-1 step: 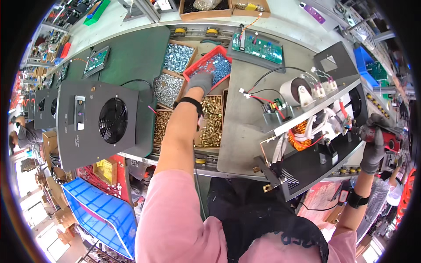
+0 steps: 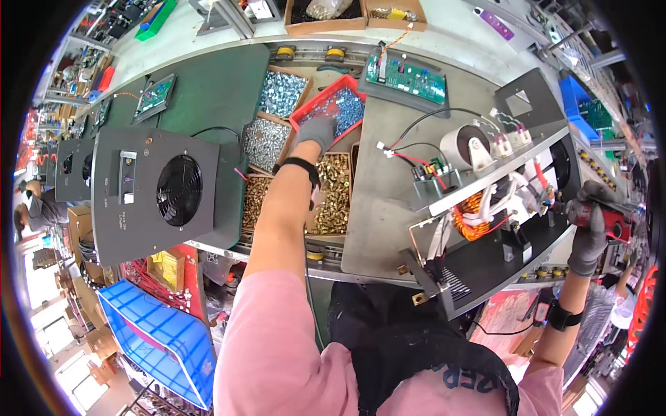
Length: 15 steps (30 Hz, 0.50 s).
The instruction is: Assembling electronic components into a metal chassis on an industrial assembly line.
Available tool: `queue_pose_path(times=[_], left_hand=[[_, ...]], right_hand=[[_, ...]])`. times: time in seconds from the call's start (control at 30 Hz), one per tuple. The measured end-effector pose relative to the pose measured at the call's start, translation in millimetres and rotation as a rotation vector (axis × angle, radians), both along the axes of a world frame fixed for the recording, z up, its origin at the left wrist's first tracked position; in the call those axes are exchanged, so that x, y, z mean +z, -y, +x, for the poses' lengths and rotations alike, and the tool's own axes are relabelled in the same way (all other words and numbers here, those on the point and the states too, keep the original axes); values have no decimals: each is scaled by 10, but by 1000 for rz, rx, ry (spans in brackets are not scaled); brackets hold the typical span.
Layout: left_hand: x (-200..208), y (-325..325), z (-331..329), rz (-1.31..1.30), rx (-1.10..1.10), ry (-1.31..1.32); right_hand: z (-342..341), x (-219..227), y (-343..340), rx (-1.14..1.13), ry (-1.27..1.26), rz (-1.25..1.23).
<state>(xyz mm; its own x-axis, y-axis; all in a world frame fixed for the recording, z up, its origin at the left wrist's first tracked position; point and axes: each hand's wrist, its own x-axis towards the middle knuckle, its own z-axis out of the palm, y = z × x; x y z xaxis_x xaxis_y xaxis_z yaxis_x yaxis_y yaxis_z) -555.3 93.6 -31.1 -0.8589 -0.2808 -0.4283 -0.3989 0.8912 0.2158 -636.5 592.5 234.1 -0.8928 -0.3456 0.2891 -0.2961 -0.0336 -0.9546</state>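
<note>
Left hand point(image 2: 317, 132), grey-gloved, reaches far into the red bin point(image 2: 307, 113) of silvery screws point(image 2: 347, 105), fingers dipped among them; can't tell whether it grips any. Box of brass screws point(image 2: 334, 194) lies under the forearm, just near of the bin. Right hand point(image 2: 590, 232), gloved, wraps around a red power screwdriver point(image 2: 602, 216) at the right edge of the open chassis point(image 2: 499, 243). Grey fan panel point(image 2: 156, 191) sits left.
</note>
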Motion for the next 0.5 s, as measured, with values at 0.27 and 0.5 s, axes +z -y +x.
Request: queue_pose_path(times=[0.27, 0.5], left_hand=[[292, -185, 460, 1708, 1145, -791], [1288, -819, 1143, 2487, 936, -776]], right_hand=[[-135, 63, 72, 132, -141, -16], [310, 787, 742, 318, -252, -319]])
